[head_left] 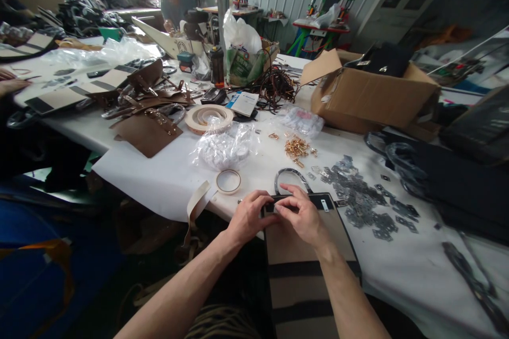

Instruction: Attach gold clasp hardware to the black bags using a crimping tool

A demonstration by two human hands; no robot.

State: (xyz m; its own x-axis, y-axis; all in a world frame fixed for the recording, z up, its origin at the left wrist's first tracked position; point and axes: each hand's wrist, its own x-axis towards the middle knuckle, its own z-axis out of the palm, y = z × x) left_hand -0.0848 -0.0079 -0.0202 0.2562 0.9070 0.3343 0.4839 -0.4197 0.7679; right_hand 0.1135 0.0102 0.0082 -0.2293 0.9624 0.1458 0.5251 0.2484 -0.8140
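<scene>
A beige bag panel [296, 246] with black stripes lies at the table's near edge, reaching toward my lap. A dark loop handle wrapped in clear film [292, 172] stands out from its far edge. My left hand [251, 218] is closed on the panel's upper left corner, thumb on the beige face and fingers at the edge. Beside it, my right hand [303, 220] pinches thumb and forefinger together over the black top band, other fingers raised; whatever lies in the pinch is too small to tell. A small slotted metal plate [325, 205] rests on the band at the right.
Flat metal plates [363, 201] lie heaped to the right, gold-coloured fittings [296, 147] behind. A tape roll [228, 181], plastic bag [225, 148] and brown leather pieces [147, 130] are leftward. A cardboard box [369, 95] stands behind. Another person [177, 2] sits far back.
</scene>
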